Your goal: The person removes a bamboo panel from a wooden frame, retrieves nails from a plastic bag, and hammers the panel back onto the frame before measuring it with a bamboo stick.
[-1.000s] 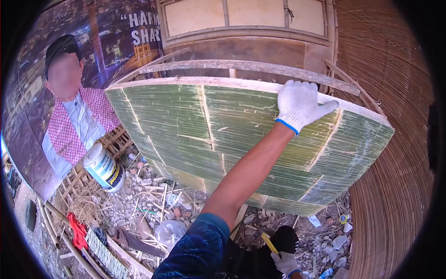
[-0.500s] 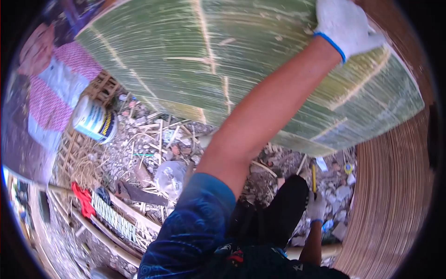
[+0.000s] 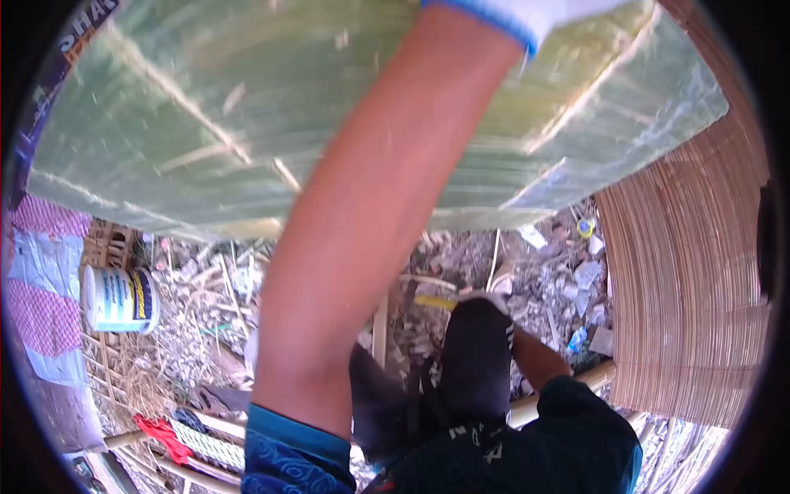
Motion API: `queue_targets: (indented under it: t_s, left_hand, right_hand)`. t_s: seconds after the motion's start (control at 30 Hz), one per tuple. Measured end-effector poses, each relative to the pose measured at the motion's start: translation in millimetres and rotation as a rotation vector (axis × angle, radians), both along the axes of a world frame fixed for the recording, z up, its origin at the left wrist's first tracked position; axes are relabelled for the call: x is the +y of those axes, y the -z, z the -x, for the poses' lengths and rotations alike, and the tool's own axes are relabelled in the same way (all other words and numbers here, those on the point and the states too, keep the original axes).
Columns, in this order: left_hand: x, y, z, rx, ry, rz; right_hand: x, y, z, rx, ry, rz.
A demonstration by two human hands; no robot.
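Observation:
A large green panel with pale, bamboo-like streaks (image 3: 271,90) spans the upper view, blurred by motion. Against its upper part is my left hand (image 3: 551,15) in a white glove with a blue cuff; the frame's top edge cuts it off, so its fingers cannot be made out. My left arm crosses in front of the panel. Low in the middle, my right hand (image 3: 487,300), also in a white glove, is partly hidden behind my knee. It is closed on a yellow stick-like tool (image 3: 434,302) pointing left, below the panel's lower edge.
Rubble and bamboo scraps (image 3: 559,280) cover the ground. A white bucket (image 3: 122,300) lies at the left beside a pink-and-white sack (image 3: 49,284). Brown slatted material (image 3: 691,280) curves down the right side. A red cloth (image 3: 164,439) and bamboo poles lie lower left.
The panel and my left arm have shifted left and up in view, with the left glove now partly out of frame. My right hand has moved left with the yellow tool, which now points sideways.

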State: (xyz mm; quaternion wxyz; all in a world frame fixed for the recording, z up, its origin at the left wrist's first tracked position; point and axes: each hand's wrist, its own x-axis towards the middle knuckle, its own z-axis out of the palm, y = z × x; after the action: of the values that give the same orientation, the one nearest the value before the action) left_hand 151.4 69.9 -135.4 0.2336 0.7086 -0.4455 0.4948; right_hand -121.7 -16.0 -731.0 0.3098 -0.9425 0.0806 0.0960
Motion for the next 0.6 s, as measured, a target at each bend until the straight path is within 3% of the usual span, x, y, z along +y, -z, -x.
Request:
queue_targets:
  t_s: [0.07,0.1,0.13,0.17,0.2,0.23,0.27,0.37,0.4,0.53,0.6]
  left_hand:
    - [-2,-7,3,0.142,0.018,-0.007]
    - [0,-6,9,0.28,0.073,0.006]
    - [-3,-3,-1,-0.007,0.012,0.086]
    - [-14,0,-10,-0.079,0.09,0.231]
    - [-5,-10,0,0.01,0.055,0.106]
    - [-3,-15,3,0.062,0.03,0.06]
    - [4,-28,14,0.197,0.02,-0.031]
    - [1,-47,22,0.33,0.011,-0.049]
    - [1,-57,28,0.411,-0.025,-0.09]
    - [-9,-91,28,0.606,-0.21,-0.415]
    - [-16,-108,26,0.752,-0.283,-0.581]
  right_hand:
    - [2,-6,5,-0.366,0.147,-0.412]
    - [-9,-1,12,-0.166,0.165,-0.205]
    - [-19,3,18,0.043,0.138,0.008]
    - [-14,-56,14,0.377,0.2,0.138]
    - [-38,-22,46,0.278,0.349,0.065]
    - [-34,-83,50,0.332,0.46,0.107]
    - [-31,-124,53,0.403,0.784,-0.004]
    - [-29,-242,81,0.369,0.977,-0.095]
    - [-21,-267,92,0.192,1.082,-0.044]
    - [-12,-372,128,0.057,1.062,-0.142]
    - [-13,-424,147,0.219,0.988,-0.164]
